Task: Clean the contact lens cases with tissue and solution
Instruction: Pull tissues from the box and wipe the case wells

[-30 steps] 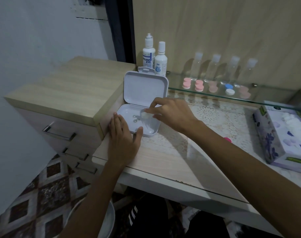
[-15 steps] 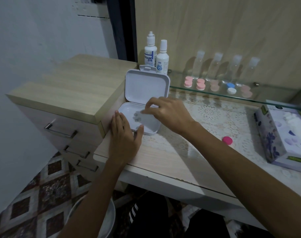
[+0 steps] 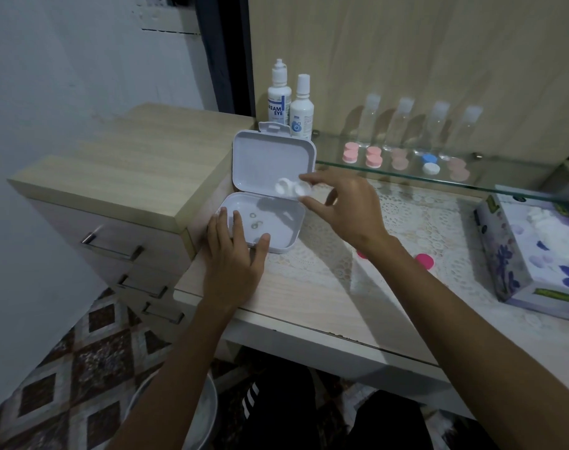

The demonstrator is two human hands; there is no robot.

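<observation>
An open white hinged box (image 3: 270,157) stands at the left end of the table, lid upright. My right hand (image 3: 348,209) pinches a white double-well contact lens case (image 3: 291,189) just above the box's tray. My left hand (image 3: 234,258) lies flat on the table, fingertips and thumb touching the tray's front edge. Two small rings (image 3: 254,220) lie in the tray. Two solution bottles (image 3: 289,105) stand behind the box. A floral tissue box (image 3: 536,248) sits at the right. Pink lids (image 3: 425,261) lie on the lace mat.
A glass shelf (image 3: 503,186) at the back carries several pink, blue and white lens cases (image 3: 374,156) and clear bottles (image 3: 403,125). A wooden drawer unit (image 3: 120,177) stands left of the table. A bin (image 3: 198,414) sits on the patterned floor below.
My right hand has lifted the white lens case out of the box's tray, up and to the right. My left hand stays at the tray's front edge.
</observation>
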